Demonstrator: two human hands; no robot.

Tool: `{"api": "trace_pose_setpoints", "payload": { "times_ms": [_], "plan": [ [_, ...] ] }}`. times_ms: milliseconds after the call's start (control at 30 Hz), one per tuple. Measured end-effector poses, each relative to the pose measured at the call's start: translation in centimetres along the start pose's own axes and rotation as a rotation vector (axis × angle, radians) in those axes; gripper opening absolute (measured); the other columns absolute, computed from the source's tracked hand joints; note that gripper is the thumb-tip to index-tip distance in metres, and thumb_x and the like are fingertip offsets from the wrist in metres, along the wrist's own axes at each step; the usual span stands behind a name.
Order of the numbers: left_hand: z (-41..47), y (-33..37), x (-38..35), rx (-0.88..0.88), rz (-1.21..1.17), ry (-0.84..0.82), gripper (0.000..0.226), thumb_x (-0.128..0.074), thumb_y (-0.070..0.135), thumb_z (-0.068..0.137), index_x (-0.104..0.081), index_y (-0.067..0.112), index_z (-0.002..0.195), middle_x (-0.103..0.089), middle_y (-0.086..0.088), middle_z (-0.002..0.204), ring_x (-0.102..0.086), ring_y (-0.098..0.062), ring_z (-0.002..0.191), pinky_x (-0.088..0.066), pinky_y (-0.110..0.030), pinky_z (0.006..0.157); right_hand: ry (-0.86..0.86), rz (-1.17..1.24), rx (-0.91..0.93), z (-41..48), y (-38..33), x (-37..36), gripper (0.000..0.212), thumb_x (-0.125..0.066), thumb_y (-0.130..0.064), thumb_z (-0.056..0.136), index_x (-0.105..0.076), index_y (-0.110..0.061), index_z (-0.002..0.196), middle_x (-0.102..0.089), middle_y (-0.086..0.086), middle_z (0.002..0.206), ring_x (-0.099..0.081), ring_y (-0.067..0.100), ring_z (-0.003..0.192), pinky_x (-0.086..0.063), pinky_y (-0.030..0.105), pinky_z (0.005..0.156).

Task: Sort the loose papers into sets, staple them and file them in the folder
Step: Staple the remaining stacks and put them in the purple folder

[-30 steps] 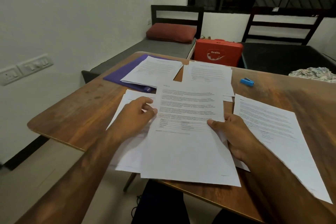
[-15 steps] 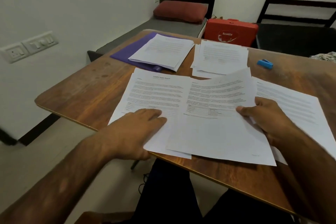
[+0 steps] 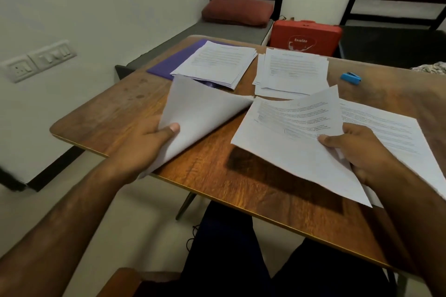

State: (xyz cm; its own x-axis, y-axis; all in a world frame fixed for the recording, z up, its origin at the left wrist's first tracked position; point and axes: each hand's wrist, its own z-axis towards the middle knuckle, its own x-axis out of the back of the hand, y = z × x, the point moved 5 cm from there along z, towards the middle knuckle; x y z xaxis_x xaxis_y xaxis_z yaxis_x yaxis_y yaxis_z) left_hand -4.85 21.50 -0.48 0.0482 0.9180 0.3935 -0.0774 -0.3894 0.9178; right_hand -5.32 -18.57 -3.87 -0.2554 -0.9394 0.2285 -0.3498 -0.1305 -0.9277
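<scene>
Left hand (image 3: 147, 138) pinches a blank-side-up sheet (image 3: 200, 113) lifted off the table (image 3: 217, 176), probably to sort it; right hand (image 3: 357, 149) grips printed pages (image 3: 294, 132). 2 sorted stacks wait beyond, 1 on the purple folder (image 3: 173, 62).

The left hand (image 3: 144, 144) and right hand (image 3: 362, 154) were bare, as were both forearms (image 3: 72, 214) up to the frame's edge. Dark trousers (image 3: 229, 253), almost black with a bluish tinge, covered both thighs.
</scene>
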Motion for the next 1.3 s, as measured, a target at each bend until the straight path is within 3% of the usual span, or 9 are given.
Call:
{"api": "trace_pose_setpoints", "payload": {
  "times_ms": [167,333,533,733,867,933,1033,1133,1300],
  "plan": [
    [0.0,1.0,0.6,-0.004,-0.103,0.197,0.015,-0.048,0.025,0.108,-0.053,0.026,0.122,-0.061,0.007,0.099,-0.066,0.003,0.077,-0.049,-0.012,0.056,0.008,-0.059,0.015,-0.3,-0.7,-0.7,0.031,-0.073,-0.012,0.095,-0.066,-0.020,0.124,-0.074,0.000,0.114,-0.074,0.032,0.097,-0.060,0.051,0.089],
    [0.0,1.9,-0.4,-0.023,0.152,0.164,0.033,-0.046,0.050,0.102,-0.055,0.028,0.126,-0.061,0.001,0.111,-0.062,-0.019,0.100,-0.055,-0.039,0.081,-0.067,-0.065,0.082,-0.6,-2.0,-4.5,0.023,-0.071,-0.012,0.097,-0.068,-0.020,0.118,-0.077,0.000,0.109,-0.076,0.027,0.094,-0.061,0.044,0.085],
    [-1.8,3.4,-4.8,-0.279,0.458,-0.056,0.035,-0.047,0.028,0.108,-0.052,0.027,0.142,-0.057,0.009,0.132,-0.055,-0.012,0.118,-0.055,-0.026,0.089,-0.189,0.054,0.063,-0.3,-2.9,-10.9,0.016,-0.064,-0.004,0.100,-0.070,-0.014,0.110,-0.079,0.002,0.103,-0.079,0.021,0.086,-0.064,0.031,0.067],
    [-2.1,2.1,-6.8,-0.296,0.617,-0.170,0.047,-0.044,0.026,0.108,-0.040,0.030,0.155,-0.046,0.008,0.157,-0.046,-0.015,0.140,-0.043,-0.033,0.115,-0.211,0.064,0.138,-0.2,-3.8,-14.3,0.027,-0.062,-0.001,0.100,-0.072,-0.010,0.122,-0.078,0.007,0.110,-0.077,0.029,0.094,-0.065,0.044,0.082],
    [-2.2,1.7,-7.7,-0.259,0.736,-0.228,0.053,-0.050,0.029,0.105,-0.035,0.031,0.157,-0.043,0.006,0.159,-0.044,-0.016,0.142,-0.038,-0.032,0.117,-0.279,-0.107,0.180,-0.7,-4.3,-14.4,0.023,-0.052,-0.009,0.106,-0.073,-0.013,0.114,-0.078,0.010,0.089,-0.072,0.020,0.061,-0.052,0.028,0.044],
    [-2.0,1.2,-7.9,-0.242,0.836,-0.246,0.056,-0.052,0.031,0.105,-0.033,0.032,0.157,-0.043,0.005,0.159,-0.045,-0.018,0.141,-0.040,-0.036,0.118,-0.290,-0.259,0.217,-1.0,-4.6,-13.6,0.021,-0.052,-0.014,0.104,-0.072,-0.018,0.110,-0.076,0.008,0.074,-0.062,0.016,0.046,-0.043,0.023,0.040],
    [-2.1,1.5,-8.2,-0.343,0.987,-0.302,0.059,-0.039,0.047,0.101,-0.032,0.030,0.157,-0.040,0.003,0.161,-0.042,-0.020,0.144,-0.037,-0.041,0.118,-0.159,-0.481,0.252,-0.8,-4.7,-11.0,0.016,-0.057,-0.026,0.103,-0.069,-0.017,0.095,-0.077,0.007,0.076,-0.065,0.018,0.048,-0.047,0.025,0.047],
    [-2.4,2.3,-8.5,-0.266,1.150,-0.531,0.090,-0.026,0.086,0.085,-0.021,0.035,0.159,-0.019,0.006,0.169,-0.024,-0.017,0.152,-0.026,-0.042,0.124,-0.033,-0.581,0.255,-0.8,-4.5,-7.3,0.015,-0.062,-0.026,0.099,-0.061,-0.027,0.085,-0.074,0.006,0.079,-0.068,0.021,0.059,-0.056,0.031,0.058],
    [-0.8,7.1,-11.5,-0.366,1.069,-0.403,0.083,-0.025,0.087,0.083,-0.049,0.034,0.142,-0.049,0.010,0.150,-0.048,-0.013,0.131,-0.042,-0.041,0.111,0.101,-0.664,0.239,-0.8,-3.1,-1.2,0.024,-0.066,-0.029,0.096,-0.068,-0.030,0.119,-0.074,0.001,0.108,-0.071,0.019,0.088,-0.063,0.041,0.084]
  ]
}}
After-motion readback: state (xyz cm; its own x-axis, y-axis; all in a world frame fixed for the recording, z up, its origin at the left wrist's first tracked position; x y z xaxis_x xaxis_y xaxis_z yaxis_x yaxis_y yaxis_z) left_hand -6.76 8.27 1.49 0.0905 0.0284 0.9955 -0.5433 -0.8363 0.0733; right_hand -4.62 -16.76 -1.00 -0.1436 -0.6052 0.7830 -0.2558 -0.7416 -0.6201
